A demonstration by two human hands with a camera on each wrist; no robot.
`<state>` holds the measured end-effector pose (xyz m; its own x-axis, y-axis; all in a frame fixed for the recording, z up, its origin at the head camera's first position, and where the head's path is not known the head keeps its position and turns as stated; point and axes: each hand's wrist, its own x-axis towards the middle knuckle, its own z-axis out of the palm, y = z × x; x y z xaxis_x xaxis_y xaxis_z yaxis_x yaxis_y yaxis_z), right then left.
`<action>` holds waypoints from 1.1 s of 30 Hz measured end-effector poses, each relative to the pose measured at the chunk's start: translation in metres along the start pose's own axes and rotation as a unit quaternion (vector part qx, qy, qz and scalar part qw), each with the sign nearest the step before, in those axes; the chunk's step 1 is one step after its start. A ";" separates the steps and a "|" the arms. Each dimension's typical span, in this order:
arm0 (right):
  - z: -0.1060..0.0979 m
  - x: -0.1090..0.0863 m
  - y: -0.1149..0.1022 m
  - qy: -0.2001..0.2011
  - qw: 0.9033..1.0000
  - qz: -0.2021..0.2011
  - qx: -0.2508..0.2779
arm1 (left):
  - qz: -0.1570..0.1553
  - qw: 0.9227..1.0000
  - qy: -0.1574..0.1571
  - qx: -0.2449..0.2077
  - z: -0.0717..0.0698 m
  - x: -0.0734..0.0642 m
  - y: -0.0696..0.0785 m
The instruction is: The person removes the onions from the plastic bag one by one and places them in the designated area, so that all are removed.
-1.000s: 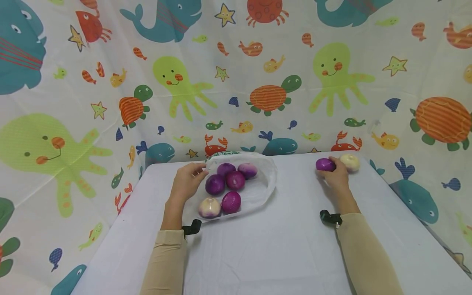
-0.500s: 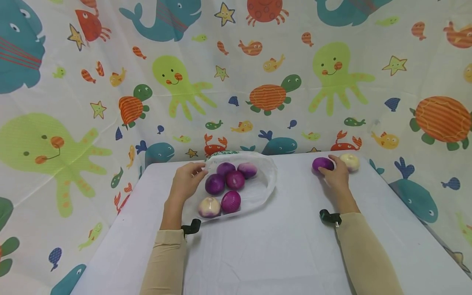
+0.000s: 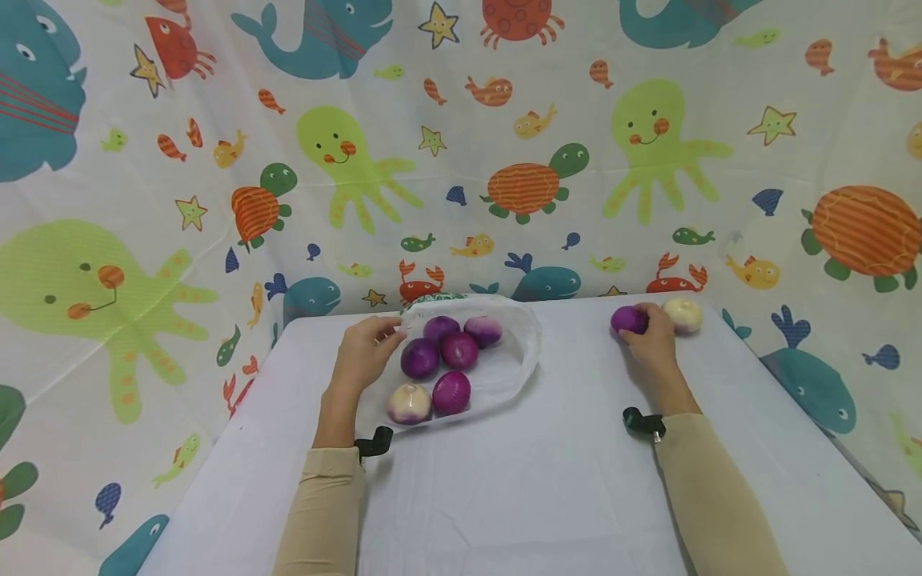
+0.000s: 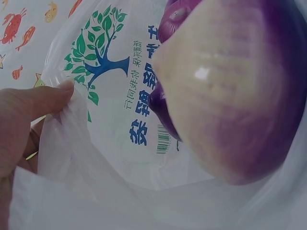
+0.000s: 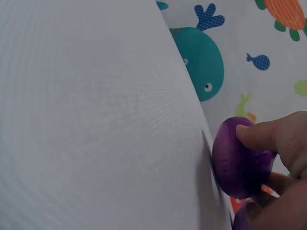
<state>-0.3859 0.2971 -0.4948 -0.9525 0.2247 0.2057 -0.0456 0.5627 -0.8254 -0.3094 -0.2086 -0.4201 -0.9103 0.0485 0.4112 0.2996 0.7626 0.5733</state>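
My right hand (image 3: 654,336) grips a red onion (image 3: 627,320) at the back right of the table, thumb on one side and fingers on the other. In the right wrist view the thumb presses on this onion's side (image 5: 237,160). Just right of that hand sits a pale onion (image 3: 683,316). My left hand (image 3: 363,352) pinches the edge of a clear plastic bag (image 3: 515,368) between thumb and fingers, best seen in the left wrist view. Several red onions (image 3: 458,351) lie in the bag with a white-and-purple onion (image 3: 410,404) near its front rim.
A white cloth covers the table (image 3: 547,480). Directly behind it hangs a curtain (image 3: 461,120) printed with sea animals. In the right wrist view a second purple thing (image 5: 241,219) shows partly below the gripped onion.
The red onion at the back right has shifted slightly left, and my right hand's fingers have closed further around it. My left hand and the bag stay in place.
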 end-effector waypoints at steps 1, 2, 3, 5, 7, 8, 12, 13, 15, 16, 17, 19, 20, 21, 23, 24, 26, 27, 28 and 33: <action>0.001 0.000 0.000 0.000 1.000 -0.001 -0.002 | 0.000 1.000 -0.001 0.000 0.000 0.000 0.000; 0.001 0.001 0.001 0.000 1.000 -0.002 -0.002 | -0.001 1.000 -0.001 -0.001 0.000 0.000 0.000; 0.002 0.001 0.001 0.000 1.000 -0.003 -0.004 | -0.002 1.000 -0.002 -0.001 0.000 0.000 0.000; 0.002 0.001 0.001 0.006 1.000 -0.004 -0.007 | -0.003 1.000 -0.002 -0.001 0.000 0.000 0.000; 0.002 0.000 0.000 0.014 1.000 -0.004 -0.014 | -0.003 1.000 -0.002 -0.001 -0.001 0.000 0.001; 0.002 0.000 -0.001 0.018 1.000 -0.004 -0.018 | -0.004 1.000 -0.002 -0.001 -0.001 0.000 0.001; 0.000 -0.002 -0.003 0.027 0.999 0.003 -0.031 | -0.008 1.000 -0.003 0.000 -0.001 0.000 0.001; 0.000 -0.003 -0.004 0.027 0.999 0.005 -0.031 | -0.010 1.000 -0.003 0.000 -0.001 0.000 0.001; -0.001 -0.003 -0.005 0.026 0.999 0.012 -0.031 | -0.014 1.000 -0.004 0.001 -0.001 0.000 0.001; -0.002 -0.004 -0.005 0.027 0.999 0.013 -0.032 | -0.016 1.000 -0.004 0.001 -0.001 0.000 0.001; -0.002 -0.004 -0.005 0.029 0.999 0.015 -0.032 | -0.017 1.000 -0.005 0.002 -0.001 0.000 0.001; -0.002 -0.003 -0.004 0.033 0.999 0.017 -0.036 | -0.017 1.000 -0.005 0.001 -0.001 0.000 0.001; -0.002 -0.003 -0.003 0.035 0.999 0.017 -0.037 | -0.017 1.000 -0.005 0.001 -0.001 0.000 0.001; -0.002 -0.003 -0.003 0.037 0.998 0.016 -0.037 | -0.016 1.000 -0.006 0.000 -0.001 0.000 0.000; -0.002 -0.002 -0.001 0.041 0.998 0.014 -0.036 | -0.014 1.000 -0.006 -0.001 -0.001 0.000 0.000; -0.002 -0.001 0.000 0.042 0.998 0.014 -0.034 | -0.013 1.000 -0.007 -0.001 -0.001 0.000 0.000; -0.001 -0.001 0.001 0.044 0.998 0.016 -0.031 | -0.013 1.000 -0.007 -0.001 -0.001 0.000 0.000; -0.001 -0.001 0.001 0.043 0.998 0.018 -0.031 | -0.014 1.000 -0.007 -0.001 -0.001 0.000 0.000; -0.001 -0.001 0.001 0.044 0.998 0.021 -0.031 | -0.014 1.000 -0.007 -0.002 -0.001 0.000 0.001; -0.002 -0.002 -0.001 0.054 0.998 0.029 -0.024 | -0.017 1.000 -0.008 -0.003 -0.002 0.000 0.001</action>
<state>-0.3837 0.2973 -0.4930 -0.9151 0.3412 0.2150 0.0261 0.5822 -0.8127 -0.3084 -0.2092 -0.4185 -0.9245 0.0321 0.3799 0.2693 0.7603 0.5911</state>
